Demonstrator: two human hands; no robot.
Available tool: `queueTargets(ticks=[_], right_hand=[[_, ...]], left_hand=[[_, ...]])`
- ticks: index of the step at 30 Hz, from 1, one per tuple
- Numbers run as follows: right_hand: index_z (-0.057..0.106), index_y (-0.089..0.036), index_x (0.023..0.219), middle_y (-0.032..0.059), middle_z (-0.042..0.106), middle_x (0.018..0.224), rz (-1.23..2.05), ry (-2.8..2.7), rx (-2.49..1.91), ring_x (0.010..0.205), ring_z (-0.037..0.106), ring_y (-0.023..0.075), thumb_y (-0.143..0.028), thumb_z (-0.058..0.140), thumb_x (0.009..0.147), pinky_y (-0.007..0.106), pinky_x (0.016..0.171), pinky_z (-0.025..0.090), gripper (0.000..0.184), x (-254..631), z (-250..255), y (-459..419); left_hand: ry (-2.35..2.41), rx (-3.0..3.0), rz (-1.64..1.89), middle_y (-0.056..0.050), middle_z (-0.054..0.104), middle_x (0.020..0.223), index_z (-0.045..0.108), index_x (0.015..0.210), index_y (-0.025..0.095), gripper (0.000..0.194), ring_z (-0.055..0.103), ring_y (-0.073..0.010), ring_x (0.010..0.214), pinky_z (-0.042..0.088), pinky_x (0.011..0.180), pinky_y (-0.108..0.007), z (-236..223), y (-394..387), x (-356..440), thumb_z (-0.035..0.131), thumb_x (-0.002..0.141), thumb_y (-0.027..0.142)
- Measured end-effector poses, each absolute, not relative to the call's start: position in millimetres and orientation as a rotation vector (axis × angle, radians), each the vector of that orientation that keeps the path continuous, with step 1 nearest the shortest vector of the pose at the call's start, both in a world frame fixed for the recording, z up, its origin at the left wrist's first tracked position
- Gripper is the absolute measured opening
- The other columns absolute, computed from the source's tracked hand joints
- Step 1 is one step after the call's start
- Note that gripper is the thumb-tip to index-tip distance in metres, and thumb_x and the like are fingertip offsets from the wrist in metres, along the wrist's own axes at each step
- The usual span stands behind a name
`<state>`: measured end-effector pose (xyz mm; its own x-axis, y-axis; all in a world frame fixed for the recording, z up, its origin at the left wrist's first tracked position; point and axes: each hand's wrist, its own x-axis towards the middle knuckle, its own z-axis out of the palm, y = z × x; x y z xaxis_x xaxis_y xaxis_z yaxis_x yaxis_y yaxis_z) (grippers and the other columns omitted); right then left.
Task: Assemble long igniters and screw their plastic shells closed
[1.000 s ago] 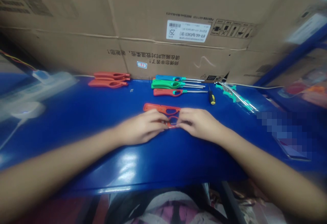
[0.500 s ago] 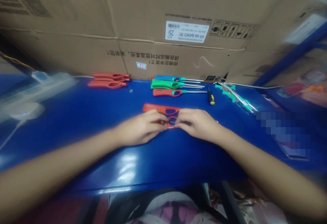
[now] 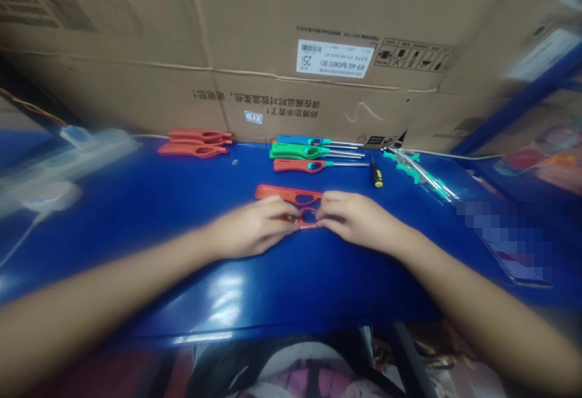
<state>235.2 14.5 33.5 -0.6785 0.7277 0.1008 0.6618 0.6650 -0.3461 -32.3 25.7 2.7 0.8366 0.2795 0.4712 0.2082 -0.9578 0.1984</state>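
My left hand [image 3: 259, 227] and my right hand [image 3: 357, 219] meet over the blue table, fingers bent inward and pinched. Between them lies an orange-red lighter casing half [image 3: 307, 226] with a looped trigger opening. The left fingers grip it on one side of the loop, the right fingertips on the other; most of it is covered by my hands. Any small part in the fingertips is too small to make out. Just behind, a second orange-red casing half [image 3: 276, 192] lies flat, its right end partly hidden by my right hand.
Assembled lighters in blue, green and red [image 3: 295, 166] lie at the back. Red casings [image 3: 193, 149] are stacked left of them. A black-and-yellow screwdriver [image 3: 376, 177] and metal tubes with teal parts [image 3: 425, 177] lie right. A cardboard box [image 3: 254, 34] stands behind; a power strip [image 3: 97, 155] lies left.
The view has shifted very slightly. Both hands stay at the casing half; my right fingertips look marginally farther to the right, with the loop between the hands a little more exposed.
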Motion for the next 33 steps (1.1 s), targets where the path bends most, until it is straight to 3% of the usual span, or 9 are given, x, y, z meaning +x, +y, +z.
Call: queueTargets(ticks=[11,19,24,28,33], right_hand=[[0.073,-0.018,0.09,0.0046,0.069,0.095,0.58,-2.619,-1.079,0.083,0.063,0.0159,-0.013,0.063,0.093,0.027,0.074,0.047,0.011,236.6,35.0,12.8],[0.073,-0.018,0.097,0.0057,0.07,0.098,0.536,-2.597,-1.077,0.082,0.064,0.0164,-0.026,0.066,0.094,0.028,0.073,0.047,0.011,239.5,34.9,15.0],[0.073,-0.019,0.1,0.0053,0.071,0.101,0.537,-2.619,-0.951,0.085,0.066,0.0161,-0.024,0.062,0.096,0.028,0.075,0.049,0.013,239.7,36.3,12.8],[0.073,-0.02,0.097,0.0038,0.072,0.095,0.356,-2.487,-1.036,0.081,0.065,0.0153,-0.031,0.059,0.097,0.027,0.072,0.047,0.018,245.0,38.9,18.9],[0.071,-0.019,0.103,0.0098,0.07,0.108,-0.098,-2.192,-1.727,0.091,0.066,0.024,-0.033,0.055,0.095,0.032,0.071,0.048,0.022,283.4,48.1,45.1]], left_hand=[[0.36,2.898,0.802,-0.013,0.072,0.118,0.071,0.12,0.016,0.025,0.069,-0.0236,0.109,0.061,0.092,-0.037,-1.3,27.6,-33.7,0.054,0.1,0.016],[0.423,2.871,0.872,-0.008,0.077,0.114,0.072,0.118,0.018,0.024,0.074,-0.0203,0.105,0.063,0.093,-0.034,-2.4,28.2,-36.3,0.058,0.099,0.019],[0.416,2.897,0.902,-0.007,0.078,0.113,0.072,0.121,0.019,0.026,0.074,-0.0199,0.106,0.062,0.095,-0.034,-0.8,28.8,-36.7,0.06,0.097,0.02],[0.45,2.929,0.894,-0.007,0.077,0.113,0.071,0.12,0.018,0.026,0.073,-0.0198,0.106,0.061,0.096,-0.033,1.1,28.6,-38.1,0.062,0.096,0.018],[0.487,2.914,0.782,-0.009,0.073,0.123,0.069,0.122,0.019,0.027,0.069,-0.0208,0.114,0.059,0.1,-0.035,5.9,28.2,-38.2,0.058,0.097,0.017]])
